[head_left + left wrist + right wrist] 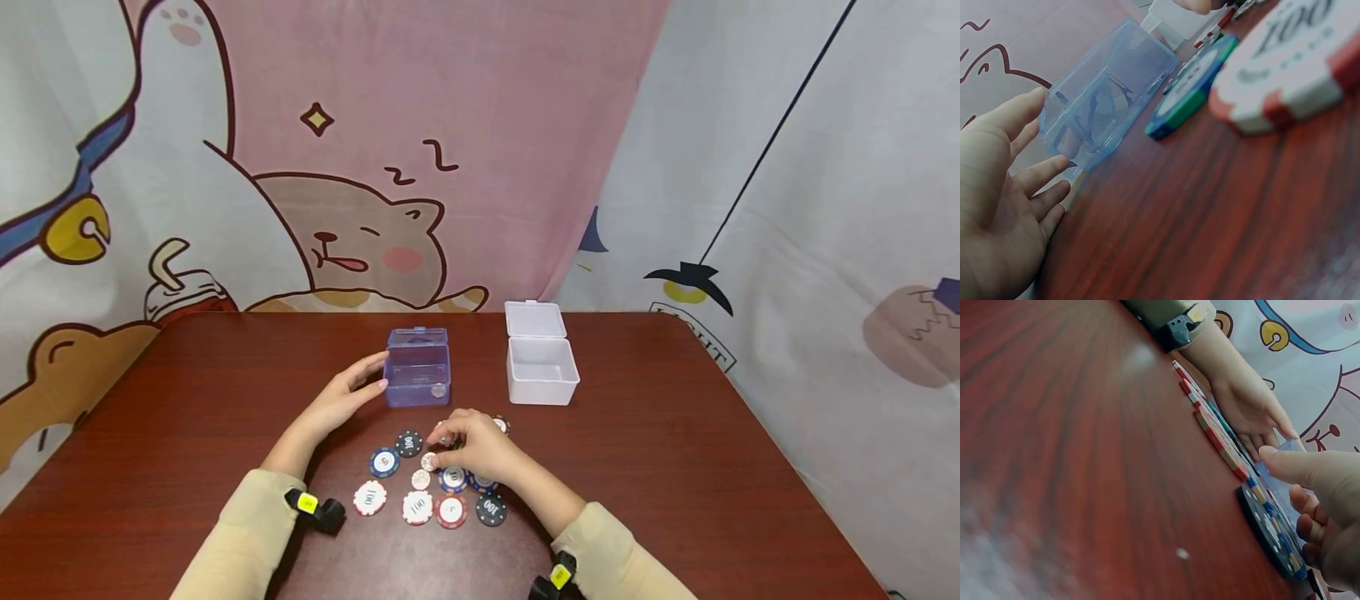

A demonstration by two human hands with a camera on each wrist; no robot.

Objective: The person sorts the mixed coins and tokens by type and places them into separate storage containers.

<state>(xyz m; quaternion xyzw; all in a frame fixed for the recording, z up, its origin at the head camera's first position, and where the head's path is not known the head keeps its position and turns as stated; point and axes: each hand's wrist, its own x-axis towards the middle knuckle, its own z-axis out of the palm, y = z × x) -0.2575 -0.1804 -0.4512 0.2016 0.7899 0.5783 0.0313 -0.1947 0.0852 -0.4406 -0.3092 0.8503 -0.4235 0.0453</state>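
We rest our left hand (347,396), fingers relaxed, against the clear blue box (417,374), one coin (438,390) inside. Our right hand (474,446) pinches a coin among the chips (416,507). The white box (542,370) stands open beside it.

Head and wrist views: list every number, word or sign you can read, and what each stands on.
"100" on the black chip, upside down.
"100" on the red-and-white chip in the left wrist view; the smaller print below it is blurred.
"Z Z" on the pink backdrop, above the sleeping cartoon animal.
Numbers on the other chips are too small to read surely.
The yellow wrist tags are unreadable.
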